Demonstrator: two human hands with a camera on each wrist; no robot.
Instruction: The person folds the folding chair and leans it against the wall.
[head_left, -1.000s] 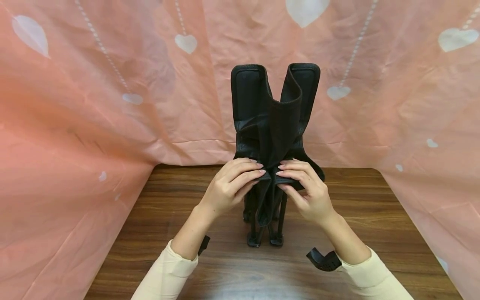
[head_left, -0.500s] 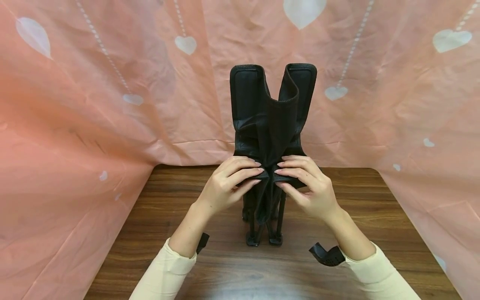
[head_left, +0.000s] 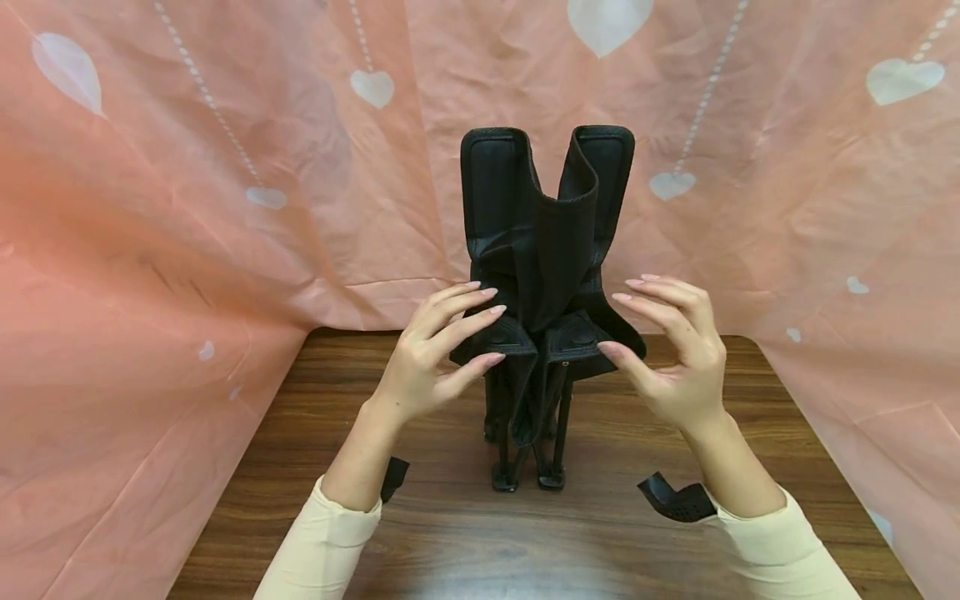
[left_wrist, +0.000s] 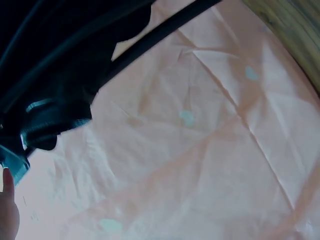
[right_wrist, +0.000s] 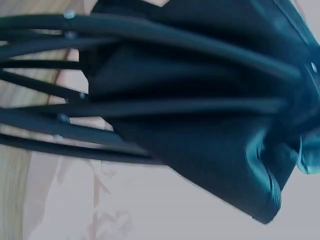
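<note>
A small black folding chair [head_left: 564,250], partly folded, stands upright on the wooden table [head_left: 315,467]. Its fabric back sags between two raised corners, and the seat creases down the middle. At the chair's left side, my left hand [head_left: 423,354] has its fingers spread, the tips overlapping the left front seat corner. My right hand [head_left: 690,358] is spread beside the right seat corner, thumb tip right at the fabric edge. Thin crossed legs [right_wrist: 190,106] show under the fabric in the right wrist view. The left wrist view catches one finger [left_wrist: 8,210] below the dark fabric [left_wrist: 60,55].
A pink curtain [head_left: 405,208] with white hearts encloses the table at the back and both sides. The chair's feet [head_left: 551,479] rest near the table's middle. Black wrist mounts [head_left: 678,498] stick out from both forearms.
Both hands were pinching the seat's front corners close together at the middle. They have let go and moved apart, left hand leftward, right hand rightward. The chair stays in place.
</note>
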